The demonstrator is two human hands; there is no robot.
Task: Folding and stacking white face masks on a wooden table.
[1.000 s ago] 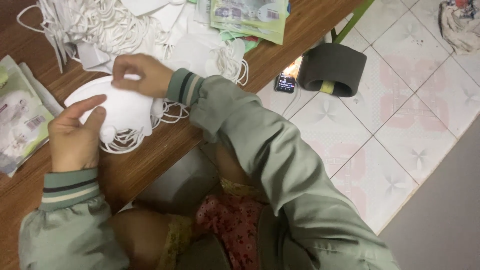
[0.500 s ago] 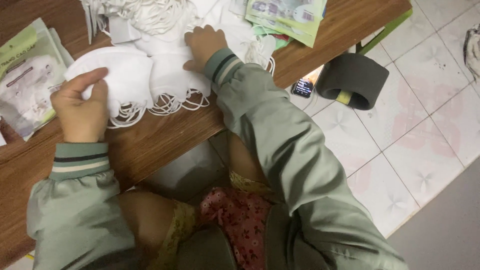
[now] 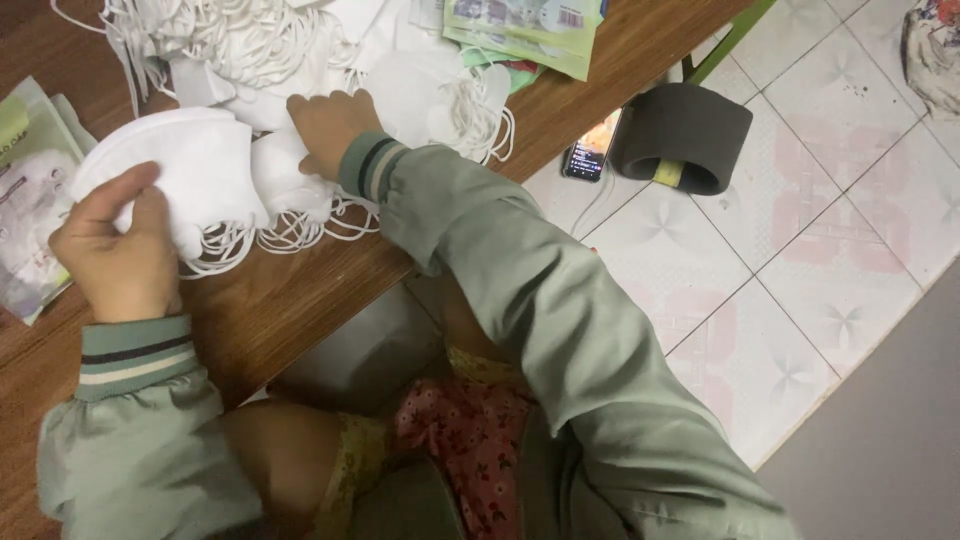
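Masks: left hand (image 3: 115,250) grips a gathered stack of folded white masks (image 3: 190,175); right hand (image 3: 330,125), fingers loosely curled, reaches into the far loose pile (image 3: 240,45), still large.

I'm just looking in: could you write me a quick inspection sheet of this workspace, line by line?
Surface: wooden table, brown, its edge running diagonally above the person's lap.
Job's things: stack of white face masks with elastic loops hanging out; loose pile of white masks behind it.
Clutter: clear packets at the left edge; green printed packets at the top.
Hands: left hand grips the stack's left end; right hand rests flat on masks beside it.
Cables: thin white lead by the phone on the floor.
Surroundings: tiled floor; dark grey curved block; green table leg.
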